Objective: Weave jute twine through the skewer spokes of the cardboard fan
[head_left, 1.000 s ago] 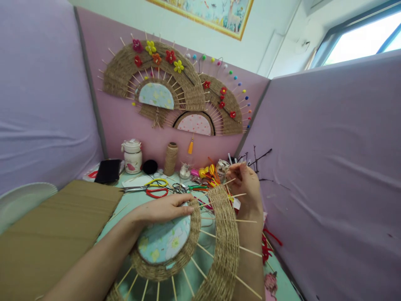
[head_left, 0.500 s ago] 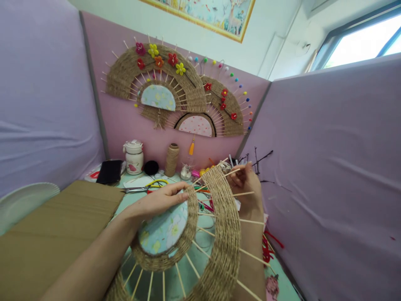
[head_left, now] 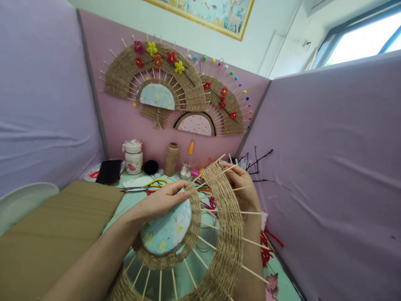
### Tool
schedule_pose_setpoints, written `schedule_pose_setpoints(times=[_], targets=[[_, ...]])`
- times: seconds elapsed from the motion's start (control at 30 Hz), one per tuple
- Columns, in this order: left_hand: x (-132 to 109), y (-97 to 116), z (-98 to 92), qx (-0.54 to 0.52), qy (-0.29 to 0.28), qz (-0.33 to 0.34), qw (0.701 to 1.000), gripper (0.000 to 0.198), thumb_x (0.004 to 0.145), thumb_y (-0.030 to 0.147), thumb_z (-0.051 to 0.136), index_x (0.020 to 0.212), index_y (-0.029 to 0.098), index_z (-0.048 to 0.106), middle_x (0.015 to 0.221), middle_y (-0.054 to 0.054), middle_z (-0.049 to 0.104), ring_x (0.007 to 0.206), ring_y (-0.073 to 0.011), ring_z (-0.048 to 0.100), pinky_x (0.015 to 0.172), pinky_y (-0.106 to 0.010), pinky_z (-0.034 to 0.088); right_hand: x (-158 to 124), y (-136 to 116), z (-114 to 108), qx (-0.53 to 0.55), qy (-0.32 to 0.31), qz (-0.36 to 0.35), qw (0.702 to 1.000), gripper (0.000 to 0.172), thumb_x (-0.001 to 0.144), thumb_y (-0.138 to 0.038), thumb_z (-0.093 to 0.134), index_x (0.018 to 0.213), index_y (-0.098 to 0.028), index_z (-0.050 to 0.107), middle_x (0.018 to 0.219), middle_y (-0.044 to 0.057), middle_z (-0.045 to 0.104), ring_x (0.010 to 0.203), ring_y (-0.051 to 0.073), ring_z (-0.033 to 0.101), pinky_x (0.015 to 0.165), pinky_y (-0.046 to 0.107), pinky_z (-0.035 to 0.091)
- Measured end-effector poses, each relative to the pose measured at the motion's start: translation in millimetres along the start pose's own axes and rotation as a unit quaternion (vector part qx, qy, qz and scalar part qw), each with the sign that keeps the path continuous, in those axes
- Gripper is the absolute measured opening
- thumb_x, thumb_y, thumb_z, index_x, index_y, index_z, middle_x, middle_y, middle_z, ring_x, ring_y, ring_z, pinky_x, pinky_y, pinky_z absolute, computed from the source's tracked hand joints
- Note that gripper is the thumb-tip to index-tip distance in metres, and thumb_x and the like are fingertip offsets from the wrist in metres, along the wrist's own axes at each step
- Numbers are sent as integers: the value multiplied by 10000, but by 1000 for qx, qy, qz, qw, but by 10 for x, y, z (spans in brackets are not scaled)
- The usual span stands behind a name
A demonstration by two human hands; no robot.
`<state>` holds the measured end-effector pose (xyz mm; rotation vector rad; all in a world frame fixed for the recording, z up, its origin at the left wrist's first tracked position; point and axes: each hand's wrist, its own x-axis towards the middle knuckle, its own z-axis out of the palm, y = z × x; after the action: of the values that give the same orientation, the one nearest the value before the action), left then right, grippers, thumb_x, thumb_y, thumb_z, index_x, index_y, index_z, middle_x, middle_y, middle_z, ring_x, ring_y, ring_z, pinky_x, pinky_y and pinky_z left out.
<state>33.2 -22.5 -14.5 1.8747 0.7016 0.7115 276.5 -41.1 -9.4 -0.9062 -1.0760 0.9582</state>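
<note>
A half-woven fan of jute twine [head_left: 226,234] on wooden skewers, with a floral blue half-disc centre [head_left: 166,230], is tilted up off the table in front of me. My left hand [head_left: 161,201] lies on the centre's upper edge, fingers stretched along the inner jute ring. My right hand [head_left: 242,188] is behind the fan's top end, fingers curled among the skewer tips and the outer woven band; what it pinches there is hidden.
A brown cardboard sheet [head_left: 53,225] and a white paper plate [head_left: 21,200] lie at left. Scissors [head_left: 147,186], a twine spool [head_left: 171,159], a white jar [head_left: 133,156] and coloured craft bits crowd the back. Two finished fans [head_left: 169,88] hang on the pink partition.
The fan has been lifted and tilted upward, its top end rising toward the back. My right hand moved with it, from above the tips to behind the woven band.
</note>
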Motion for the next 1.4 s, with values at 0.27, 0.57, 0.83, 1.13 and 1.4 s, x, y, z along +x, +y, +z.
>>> schedule_pose_setpoints(times=[0.27,0.57,0.83,1.13,1.4], targets=[[-11,28,18,-23,11,-3,1000,282,821,481,574,966,257,667,1048,-58,689,977,-246,601,869,-360,469,14,-15,-11,-19,5,-7,1000,203,732,-366,771,880,-228,759,665,4,686,564,138,581,510,271,456],[-16,23,30,-30,60,1,998,270,809,498,584,879,242,634,912,-39,668,871,-226,590,812,-352,466,17,-63,23,20,-3,29,999,177,656,-322,804,776,-210,736,704,9,699,583,135,590,534,263,442],[-35,13,-12,1,65,4,998,306,845,536,535,872,234,578,892,-26,615,839,-204,545,770,-327,444,-43,-58,9,-16,26,14,999,155,734,-348,769,787,-214,712,678,-10,654,548,116,531,531,269,416],[-26,21,-12,39,55,2,998,317,848,535,502,875,223,554,908,-32,609,887,-211,530,815,-340,440,-51,-101,37,14,22,25,999,160,703,-328,787,770,-203,713,720,-3,658,597,109,549,544,245,403],[-61,0,-76,45,95,5,994,267,865,500,529,885,245,607,865,-22,613,835,-212,538,759,-323,441,38,-64,-53,-3,16,-15,1000,262,710,-431,773,698,-198,654,510,-72,386,456,73,283,445,237,237]])
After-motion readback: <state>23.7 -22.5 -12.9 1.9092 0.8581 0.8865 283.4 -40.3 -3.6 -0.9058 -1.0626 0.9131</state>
